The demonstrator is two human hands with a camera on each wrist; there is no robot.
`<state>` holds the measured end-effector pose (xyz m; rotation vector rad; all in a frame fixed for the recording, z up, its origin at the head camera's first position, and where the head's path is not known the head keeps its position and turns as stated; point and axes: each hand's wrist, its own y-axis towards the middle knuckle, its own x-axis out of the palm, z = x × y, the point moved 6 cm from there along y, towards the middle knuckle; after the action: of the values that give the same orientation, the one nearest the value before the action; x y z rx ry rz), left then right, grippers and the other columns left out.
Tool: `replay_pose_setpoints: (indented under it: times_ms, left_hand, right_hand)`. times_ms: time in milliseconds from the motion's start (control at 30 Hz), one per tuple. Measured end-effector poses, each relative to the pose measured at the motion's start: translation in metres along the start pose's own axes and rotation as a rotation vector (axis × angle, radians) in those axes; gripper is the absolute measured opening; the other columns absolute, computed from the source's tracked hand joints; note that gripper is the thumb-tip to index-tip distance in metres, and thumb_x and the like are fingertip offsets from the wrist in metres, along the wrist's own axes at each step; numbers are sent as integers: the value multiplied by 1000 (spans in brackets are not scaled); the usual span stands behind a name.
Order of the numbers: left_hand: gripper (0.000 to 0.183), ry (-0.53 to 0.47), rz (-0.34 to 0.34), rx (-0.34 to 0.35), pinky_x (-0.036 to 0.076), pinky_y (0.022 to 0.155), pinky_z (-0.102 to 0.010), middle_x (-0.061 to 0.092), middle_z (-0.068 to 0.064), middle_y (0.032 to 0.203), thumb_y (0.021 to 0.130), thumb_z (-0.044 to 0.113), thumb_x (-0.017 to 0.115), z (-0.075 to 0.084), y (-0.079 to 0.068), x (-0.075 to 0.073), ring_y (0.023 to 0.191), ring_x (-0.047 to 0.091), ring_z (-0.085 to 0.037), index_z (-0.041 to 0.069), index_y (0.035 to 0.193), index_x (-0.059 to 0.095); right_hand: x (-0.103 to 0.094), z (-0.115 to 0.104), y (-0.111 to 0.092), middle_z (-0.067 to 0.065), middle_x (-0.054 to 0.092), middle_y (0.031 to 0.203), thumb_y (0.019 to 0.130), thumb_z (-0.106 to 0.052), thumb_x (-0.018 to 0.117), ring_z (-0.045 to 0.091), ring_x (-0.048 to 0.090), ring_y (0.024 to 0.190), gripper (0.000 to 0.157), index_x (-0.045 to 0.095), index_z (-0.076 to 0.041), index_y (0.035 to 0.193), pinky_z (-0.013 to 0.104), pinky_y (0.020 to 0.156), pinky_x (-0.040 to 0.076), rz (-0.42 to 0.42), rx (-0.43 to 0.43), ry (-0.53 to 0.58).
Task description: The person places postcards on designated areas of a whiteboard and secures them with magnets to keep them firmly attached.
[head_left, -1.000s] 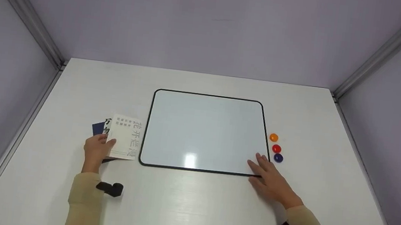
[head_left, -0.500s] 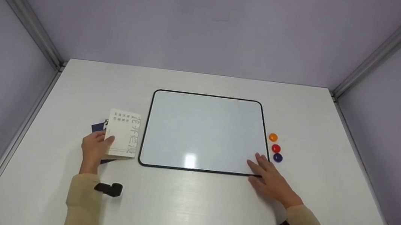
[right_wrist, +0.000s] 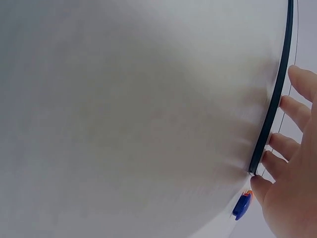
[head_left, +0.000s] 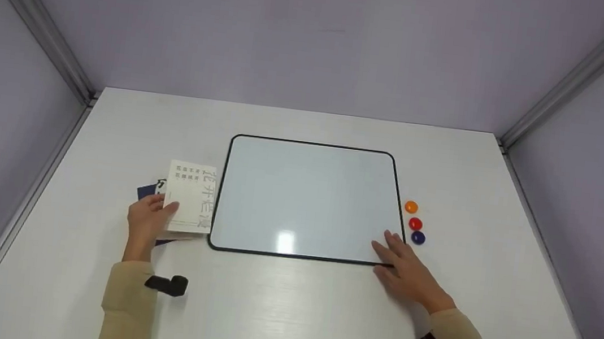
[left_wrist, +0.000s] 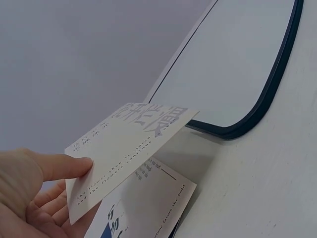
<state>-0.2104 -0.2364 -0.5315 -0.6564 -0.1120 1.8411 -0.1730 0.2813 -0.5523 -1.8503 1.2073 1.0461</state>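
Left hand [head_left: 145, 224] pinches a card [head_left: 190, 194] left of frame centre, over other cards [left_wrist: 148, 198]. Right hand [head_left: 409, 274], fingers spread, rests at the whiteboard [head_left: 310, 193], lower-right corner. Judged risk: gripped by one edge, the card could tilt and slip.

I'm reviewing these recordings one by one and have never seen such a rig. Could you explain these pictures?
There is no machine: the left grip and right grip are a person's bare hands. The wide picture is from a camera on the head, the closer two from wrist cameras. On the white table lie a black-framed board and, right of it, an orange disc, a red disc and a blue disc. The left grip pinches a printed card above other cards; the right grip touches the board's near right corner.
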Motion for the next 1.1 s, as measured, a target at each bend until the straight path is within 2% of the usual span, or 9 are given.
replay_pose_setpoints:
  times_ms: [333,400,533,633,767,933,1100]
  left_hand:
    - [52,-10,-16,4,46,98,-33,54,-24,139,95,22,58,2,-3,7,122,56,-30,-2,139,45]
    - [50,-4,-16,9,47,92,-28,55,-24,138,95,22,58,4,-3,8,118,58,-28,-2,138,46]
    - [49,-18,-29,24,46,77,-14,56,-23,137,94,21,59,7,-5,11,103,62,-16,-2,136,48]
    - [49,-55,-49,24,45,70,-9,56,-25,137,94,19,60,8,-6,15,89,60,-5,-3,135,48]
    - [49,-56,-67,20,45,67,-9,56,-26,137,93,19,61,10,-7,19,79,58,2,-3,134,49]
    - [50,-15,-87,16,45,68,-11,56,-25,136,93,20,62,11,-9,26,82,59,-1,-3,135,49]
    - [50,-16,-112,9,45,69,-13,57,-24,135,92,21,62,11,-12,36,84,60,-4,-2,134,49]
  right_hand:
    - [0,1,0,10,25,162,95,-32,57,35,19,151,56,41,-20,147,57,121,19,-15,13,8]
    - [-1,2,0,10,25,162,95,-33,57,35,19,151,56,41,-20,147,57,121,19,-15,12,10]
    - [-1,2,0,10,25,162,95,-34,57,35,19,151,56,41,-20,147,58,121,19,-15,11,10]
    - [-1,1,1,12,25,161,95,-32,57,37,20,150,55,42,-18,146,58,121,19,-12,1,-1]
    - [-2,1,3,14,26,161,95,-32,58,37,20,150,56,42,-17,146,58,121,20,-9,-4,-12]
    - [-2,3,2,12,26,161,95,-33,58,37,20,150,56,42,-19,146,58,120,22,-6,-1,-15]
    - [-2,7,-1,10,25,162,95,-37,56,36,20,151,57,39,-22,148,59,120,22,-9,-13,-27]
